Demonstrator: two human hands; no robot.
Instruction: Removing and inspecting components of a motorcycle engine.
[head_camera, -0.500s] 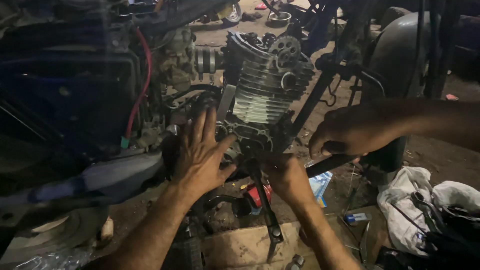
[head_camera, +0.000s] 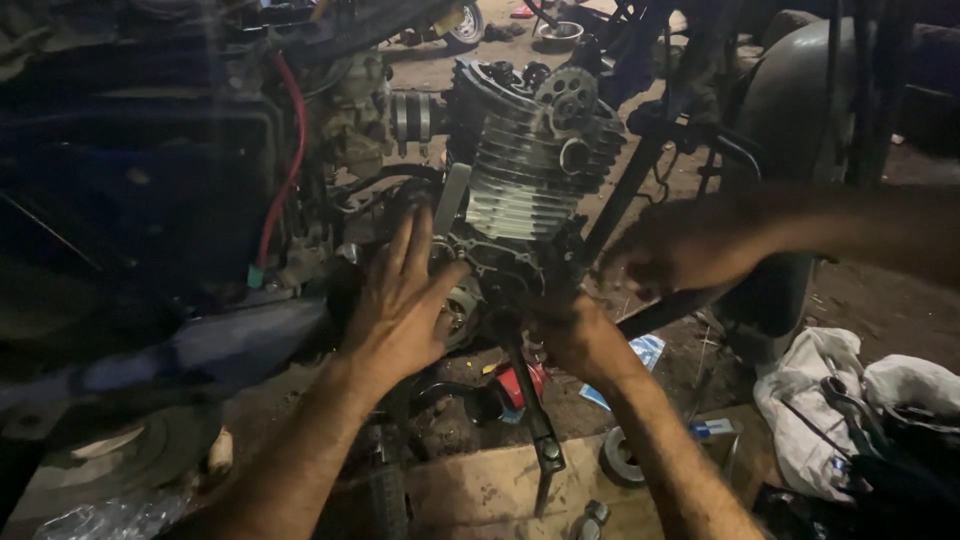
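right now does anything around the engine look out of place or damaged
Yes. The engine is stripped: the sprocket sits exposed on top of the finned cylinder. The left hand lies flat against the lower case, the right hand beneath it. Another person's hand grips the frame tube. Wrenches lie loose on white cloth.

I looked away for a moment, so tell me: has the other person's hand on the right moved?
Yes. The other person's hand has slid left and slightly down along the black frame tube, closer to the finned engine cylinder.
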